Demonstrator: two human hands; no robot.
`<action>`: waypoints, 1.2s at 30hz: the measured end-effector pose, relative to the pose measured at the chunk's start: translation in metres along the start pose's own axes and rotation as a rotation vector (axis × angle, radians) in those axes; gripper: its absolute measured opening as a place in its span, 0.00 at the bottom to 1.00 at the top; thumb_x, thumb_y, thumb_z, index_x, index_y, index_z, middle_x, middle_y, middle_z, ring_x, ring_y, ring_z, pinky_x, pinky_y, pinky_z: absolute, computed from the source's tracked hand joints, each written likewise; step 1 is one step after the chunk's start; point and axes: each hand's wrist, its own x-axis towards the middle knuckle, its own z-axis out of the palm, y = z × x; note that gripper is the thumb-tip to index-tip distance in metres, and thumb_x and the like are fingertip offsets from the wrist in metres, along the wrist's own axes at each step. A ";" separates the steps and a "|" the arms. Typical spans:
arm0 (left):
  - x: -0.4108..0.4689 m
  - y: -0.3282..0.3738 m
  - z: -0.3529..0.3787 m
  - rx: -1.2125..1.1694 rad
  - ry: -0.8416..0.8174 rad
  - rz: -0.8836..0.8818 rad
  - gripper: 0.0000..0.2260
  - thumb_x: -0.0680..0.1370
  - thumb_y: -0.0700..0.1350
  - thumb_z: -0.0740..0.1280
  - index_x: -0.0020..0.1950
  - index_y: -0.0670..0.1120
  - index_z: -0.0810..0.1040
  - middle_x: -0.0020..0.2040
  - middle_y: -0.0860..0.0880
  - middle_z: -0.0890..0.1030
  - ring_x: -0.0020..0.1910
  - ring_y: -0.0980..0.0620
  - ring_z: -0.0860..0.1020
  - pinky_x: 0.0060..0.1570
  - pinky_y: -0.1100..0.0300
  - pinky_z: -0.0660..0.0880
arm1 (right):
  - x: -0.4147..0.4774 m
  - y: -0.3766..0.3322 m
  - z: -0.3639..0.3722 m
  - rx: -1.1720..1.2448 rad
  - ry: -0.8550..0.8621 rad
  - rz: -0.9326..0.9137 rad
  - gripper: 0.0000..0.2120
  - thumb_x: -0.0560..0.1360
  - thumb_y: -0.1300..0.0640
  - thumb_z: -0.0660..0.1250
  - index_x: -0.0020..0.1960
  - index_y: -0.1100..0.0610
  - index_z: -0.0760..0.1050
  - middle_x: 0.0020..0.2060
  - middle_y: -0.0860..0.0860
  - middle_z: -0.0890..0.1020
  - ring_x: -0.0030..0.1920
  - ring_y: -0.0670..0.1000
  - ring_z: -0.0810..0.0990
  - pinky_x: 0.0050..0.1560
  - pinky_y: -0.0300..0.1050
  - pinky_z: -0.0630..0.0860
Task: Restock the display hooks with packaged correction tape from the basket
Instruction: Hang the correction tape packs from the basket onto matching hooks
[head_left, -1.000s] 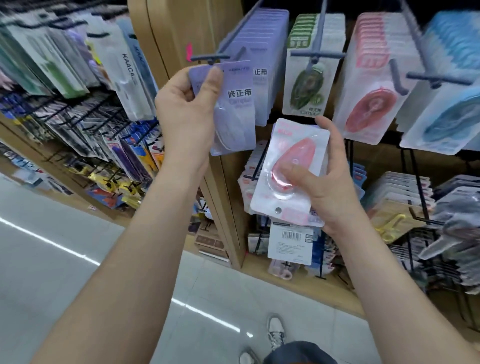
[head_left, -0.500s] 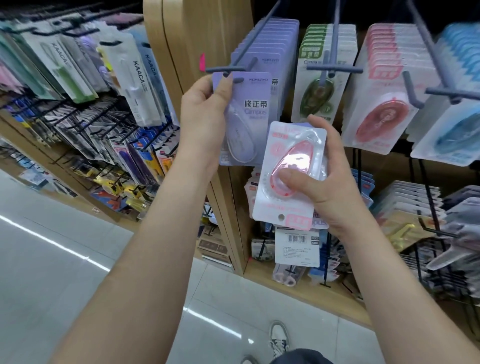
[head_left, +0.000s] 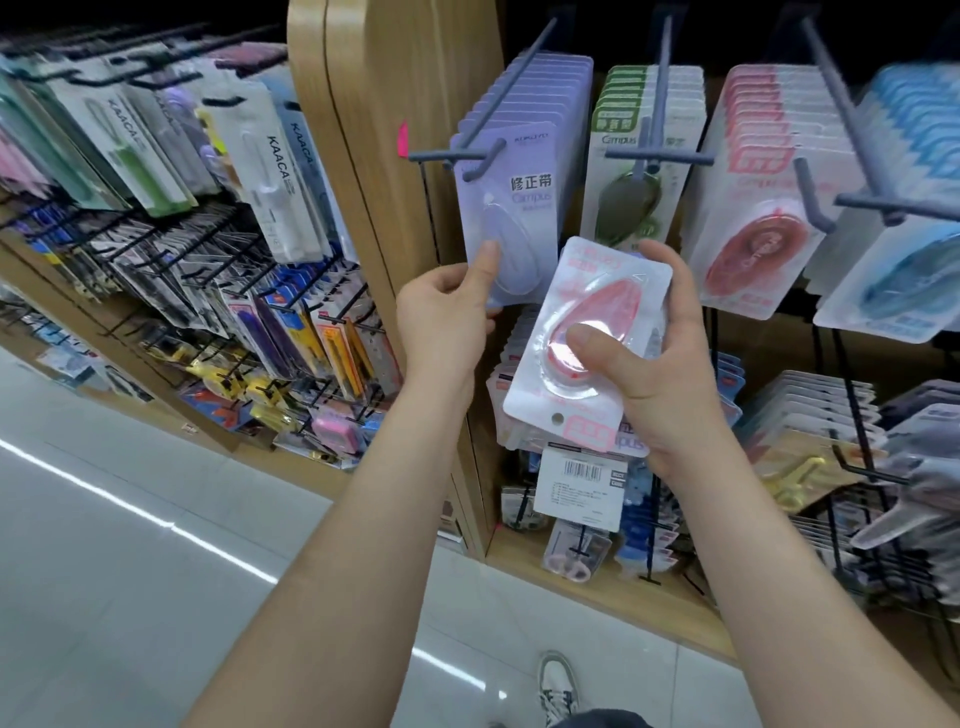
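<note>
Pinching lilac Campus pack (head_left: 519, 218) (修正帯), left grip (head_left: 441, 322); right grip (head_left: 660, 374) holds pink pack (head_left: 602, 296).

Two hands are in view. Your left hand (head_left: 441, 317) pinches one purple pack (head_left: 514, 218). Your right hand (head_left: 660, 374) grips one pink pack (head_left: 608, 301) at the front of a small stack whose number cannot be told. On the far display hang four rows of correction tape, from left to right: one purple row (head_left: 550, 88), one green row (head_left: 649, 98), one pink row (head_left: 753, 104) and one blue row (head_left: 914, 114). Each is packed too tightly to count. Three grey hooks (head_left: 657, 153) show crossbars. Lower down is one barcode label (head_left: 582, 488). Near you is one shoe (head_left: 558, 686).
</note>
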 end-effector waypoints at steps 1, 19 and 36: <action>0.001 -0.001 0.000 0.027 -0.010 -0.030 0.14 0.77 0.58 0.70 0.47 0.48 0.80 0.43 0.54 0.83 0.42 0.57 0.82 0.50 0.50 0.82 | 0.000 0.000 0.001 0.001 0.005 0.004 0.38 0.68 0.67 0.77 0.72 0.53 0.63 0.56 0.44 0.78 0.50 0.39 0.82 0.48 0.36 0.78; -0.075 -0.022 -0.001 -0.308 -0.099 -0.113 0.13 0.79 0.52 0.67 0.51 0.42 0.77 0.47 0.40 0.83 0.44 0.46 0.84 0.43 0.50 0.82 | -0.020 0.009 0.026 0.024 0.034 0.024 0.12 0.81 0.49 0.62 0.62 0.50 0.74 0.58 0.50 0.80 0.55 0.48 0.82 0.50 0.42 0.79; -0.093 -0.018 0.026 -0.229 -0.398 -0.049 0.12 0.76 0.51 0.70 0.54 0.44 0.81 0.49 0.45 0.85 0.48 0.48 0.83 0.49 0.50 0.80 | -0.055 -0.002 -0.055 -0.242 0.388 -0.029 0.09 0.77 0.65 0.68 0.48 0.51 0.80 0.45 0.42 0.82 0.47 0.34 0.78 0.50 0.26 0.69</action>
